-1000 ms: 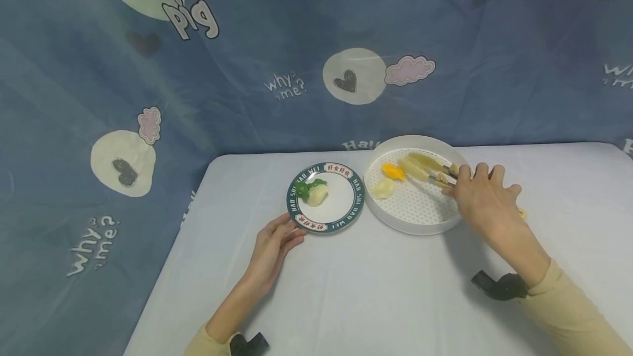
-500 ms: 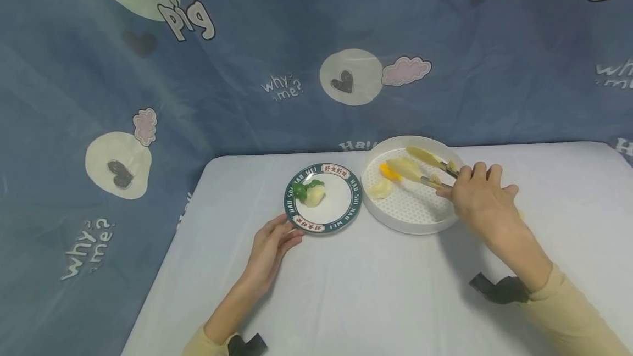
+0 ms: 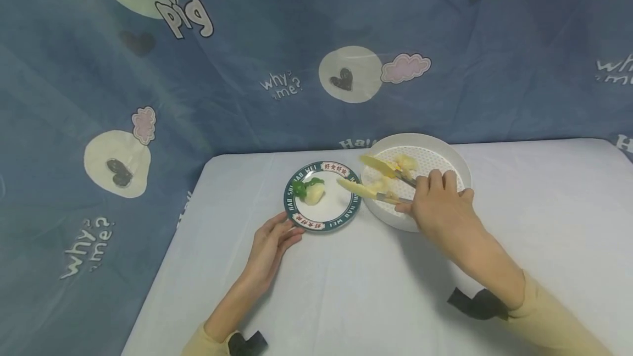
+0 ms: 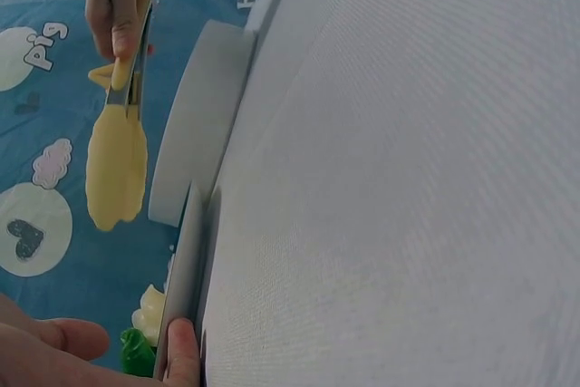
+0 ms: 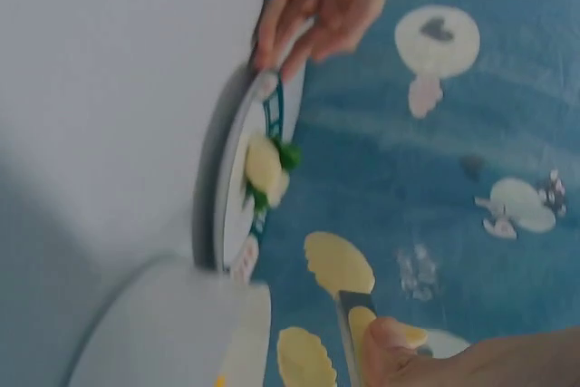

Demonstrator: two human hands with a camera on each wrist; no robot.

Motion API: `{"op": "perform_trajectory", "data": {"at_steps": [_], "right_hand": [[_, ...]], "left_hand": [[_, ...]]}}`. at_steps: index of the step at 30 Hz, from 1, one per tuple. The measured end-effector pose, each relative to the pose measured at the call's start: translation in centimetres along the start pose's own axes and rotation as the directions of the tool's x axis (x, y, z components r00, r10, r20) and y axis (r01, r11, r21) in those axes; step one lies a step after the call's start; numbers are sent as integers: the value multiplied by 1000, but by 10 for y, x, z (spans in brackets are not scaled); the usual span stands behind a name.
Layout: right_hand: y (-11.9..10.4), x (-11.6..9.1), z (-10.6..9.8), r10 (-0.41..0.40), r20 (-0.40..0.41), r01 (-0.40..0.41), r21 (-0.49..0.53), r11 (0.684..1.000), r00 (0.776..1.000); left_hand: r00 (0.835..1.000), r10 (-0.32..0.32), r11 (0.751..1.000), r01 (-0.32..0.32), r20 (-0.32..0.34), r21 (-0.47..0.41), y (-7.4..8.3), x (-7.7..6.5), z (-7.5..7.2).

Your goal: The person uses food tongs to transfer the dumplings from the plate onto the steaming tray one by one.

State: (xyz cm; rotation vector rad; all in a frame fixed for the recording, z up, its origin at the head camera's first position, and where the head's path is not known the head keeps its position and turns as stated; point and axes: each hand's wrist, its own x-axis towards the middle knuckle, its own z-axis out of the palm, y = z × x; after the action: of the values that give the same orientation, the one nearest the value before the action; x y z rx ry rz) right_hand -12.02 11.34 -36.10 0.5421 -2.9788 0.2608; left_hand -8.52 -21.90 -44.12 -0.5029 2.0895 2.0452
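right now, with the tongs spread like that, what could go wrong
The tongs in the right hand overlap the plate in the head view, so a low sweep might knock it. The left hand is at just one side of it, so a bump could swing or tip it, shifting the pale piece and green piece.

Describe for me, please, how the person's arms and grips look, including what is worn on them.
The left sleeve and right sleeve are plain beige. A black, angular piece shows at the end of each. The left grip and right grip wear no gloves.
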Motion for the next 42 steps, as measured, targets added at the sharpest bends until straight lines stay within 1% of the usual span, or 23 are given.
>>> {"op": "perform_trajectory", "data": {"at_steps": [2, 6, 12, 14, 20, 24, 28, 32, 36, 39, 42], "right_hand": [[-8, 1, 2, -18, 2, 18, -5, 1000, 1000], [-20, 2, 7, -23, 17, 23, -6, 1000, 1000], [-39, 6, 16, -10, 90, 8, 23, 1000, 996], [-45, 7, 18, -17, 99, 14, 30, 999, 995], [-57, 8, 24, -62, 58, 62, 4, 998, 996], [-61, 13, 27, -77, 52, 77, 5, 997, 996], [-63, 15, 28, -87, 77, 87, 3, 996, 993], [-62, 11, 26, -93, 113, 94, -3, 996, 989], [-58, 4, 22, -107, 128, 110, -13, 994, 986], [-56, 1, 19, -119, 112, 123, -37, 992, 987], [-56, 0, 19, -119, 68, 122, -55, 991, 991]], "left_hand": [[1000, -1, 1000, 1, -1, -6, 0, 0, 0], [1000, 2, 1000, -2, 2, -7, -1, 1, 0], [1000, 6, 1000, -6, -9, 6, -2, 0, -1], [1000, 8, 1000, -8, -8, 7, -3, 0, -2], [1000, 13, 1000, -13, -6, -13, -4, 2, -1], [1000, 15, 1000, -15, -5, -11, -5, 2, 0], [1000, 14, 1000, -14, -6, -15, -4, 2, 1], [1000, 13, 1000, -13, -5, -24, -4, 2, 1], [1000, 12, 1000, -12, -6, -17, -2, 2, 2], [1000, 10, 1000, -10, -10, -12, -2, 1, 1], [1000, 9, 1000, -10, -15, -19, -1, 1, 1]]}}
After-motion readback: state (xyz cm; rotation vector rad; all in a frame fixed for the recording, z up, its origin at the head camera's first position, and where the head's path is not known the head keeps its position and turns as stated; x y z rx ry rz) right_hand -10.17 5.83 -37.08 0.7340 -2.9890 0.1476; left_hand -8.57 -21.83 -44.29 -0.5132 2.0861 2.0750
